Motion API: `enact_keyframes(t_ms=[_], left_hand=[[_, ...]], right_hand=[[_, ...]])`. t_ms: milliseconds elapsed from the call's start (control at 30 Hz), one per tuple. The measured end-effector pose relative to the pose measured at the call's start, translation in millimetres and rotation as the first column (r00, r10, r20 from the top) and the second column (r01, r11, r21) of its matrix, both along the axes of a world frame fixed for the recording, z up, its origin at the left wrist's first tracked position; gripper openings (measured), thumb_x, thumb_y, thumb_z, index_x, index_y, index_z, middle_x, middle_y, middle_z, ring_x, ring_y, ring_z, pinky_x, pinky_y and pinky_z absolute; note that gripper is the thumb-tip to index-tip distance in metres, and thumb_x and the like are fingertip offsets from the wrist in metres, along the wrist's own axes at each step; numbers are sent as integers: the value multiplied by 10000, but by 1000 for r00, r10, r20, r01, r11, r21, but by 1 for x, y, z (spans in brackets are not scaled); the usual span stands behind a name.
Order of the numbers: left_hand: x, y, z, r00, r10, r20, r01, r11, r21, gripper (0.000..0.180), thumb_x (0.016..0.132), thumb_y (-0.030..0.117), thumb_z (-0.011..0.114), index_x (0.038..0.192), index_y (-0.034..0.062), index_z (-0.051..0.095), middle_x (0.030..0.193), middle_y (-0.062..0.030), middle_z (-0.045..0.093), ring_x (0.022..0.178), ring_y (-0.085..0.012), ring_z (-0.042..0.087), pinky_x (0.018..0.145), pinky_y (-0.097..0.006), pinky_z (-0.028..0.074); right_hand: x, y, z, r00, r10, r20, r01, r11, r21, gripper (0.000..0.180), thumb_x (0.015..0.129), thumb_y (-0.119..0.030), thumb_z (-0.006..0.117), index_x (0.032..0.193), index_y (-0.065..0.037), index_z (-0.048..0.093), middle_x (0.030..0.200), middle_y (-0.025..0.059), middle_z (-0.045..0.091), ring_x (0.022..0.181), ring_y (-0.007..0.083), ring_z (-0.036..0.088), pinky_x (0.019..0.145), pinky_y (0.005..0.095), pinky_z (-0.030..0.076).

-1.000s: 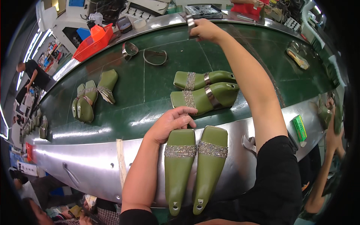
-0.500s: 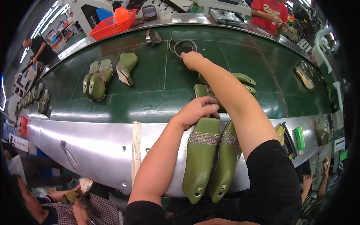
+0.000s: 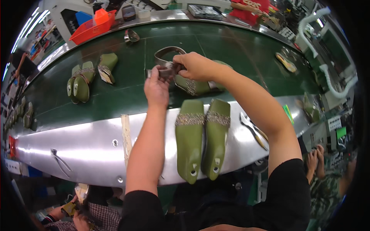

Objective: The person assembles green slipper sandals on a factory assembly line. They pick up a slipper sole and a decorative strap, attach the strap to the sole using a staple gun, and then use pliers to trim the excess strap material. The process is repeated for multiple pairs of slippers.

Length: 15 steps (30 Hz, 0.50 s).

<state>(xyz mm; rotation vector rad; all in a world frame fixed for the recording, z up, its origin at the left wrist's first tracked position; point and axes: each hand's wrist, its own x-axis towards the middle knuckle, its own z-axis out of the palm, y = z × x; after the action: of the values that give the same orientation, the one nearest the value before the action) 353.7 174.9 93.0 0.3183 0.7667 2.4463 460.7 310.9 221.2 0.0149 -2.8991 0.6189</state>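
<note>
My left hand point(image 3: 156, 86) and my right hand point(image 3: 190, 64) are together over the green belt, both closed on a glossy brown-grey looped strap point(image 3: 169, 49). The right fingers pinch its side; the left fingers hold its lower part, and exactly where they grip is partly hidden. Below them a pair of green shoe lasts, the left last point(image 3: 189, 148) and the right last point(image 3: 216, 142), lies side by side on the metal ledge, toes toward me. Each carries a glittery band. More green lasts point(image 3: 192, 86) lie on the belt beneath my right wrist, partly covered.
Several lasts point(image 3: 83, 82) stand on the belt at the left, near a single last point(image 3: 107, 67). Pincers point(image 3: 59, 161) lie on the metal ledge point(image 3: 88, 142), and more pliers point(image 3: 252, 131) lie right of the pair. A red basket point(image 3: 90, 29) sits at the far edge. Co-workers sit at both sides.
My left hand has left the lasts on the ledge and moved up to the strap beside my right hand. The strap is now lifted and held by both. The view has shifted.
</note>
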Motion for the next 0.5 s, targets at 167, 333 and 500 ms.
enact_keyframes(t_ms=[167,333,500], left_hand=[[-19,-11,-4,976,87,-199,-123,977,-177,195,1063,239,636,1081,50,674,821,2,630,765,-119,629,665,-277,493],[17,-77,62,336,-299,-893,-682,577,-450,314,961,335,708,1043,33,686,849,-162,722,779,-340,679,731,-438,522],[75,-160,74,-43,-821,-570,-788,378,-486,319,943,322,697,1138,69,692,984,-205,745,988,-430,695,863,-526,533]], right_hand=[[101,-46,25,935,-309,-175,302,951,-63,225,869,-87,670,1072,-4,621,966,238,707,906,448,682,790,501,528],[256,-97,36,889,-410,-205,436,894,102,210,853,-1,654,1063,3,646,999,188,688,984,398,659,835,473,533],[355,-133,28,885,-343,-315,420,880,223,269,800,81,647,1052,-12,664,975,147,663,1005,357,639,855,455,536]])
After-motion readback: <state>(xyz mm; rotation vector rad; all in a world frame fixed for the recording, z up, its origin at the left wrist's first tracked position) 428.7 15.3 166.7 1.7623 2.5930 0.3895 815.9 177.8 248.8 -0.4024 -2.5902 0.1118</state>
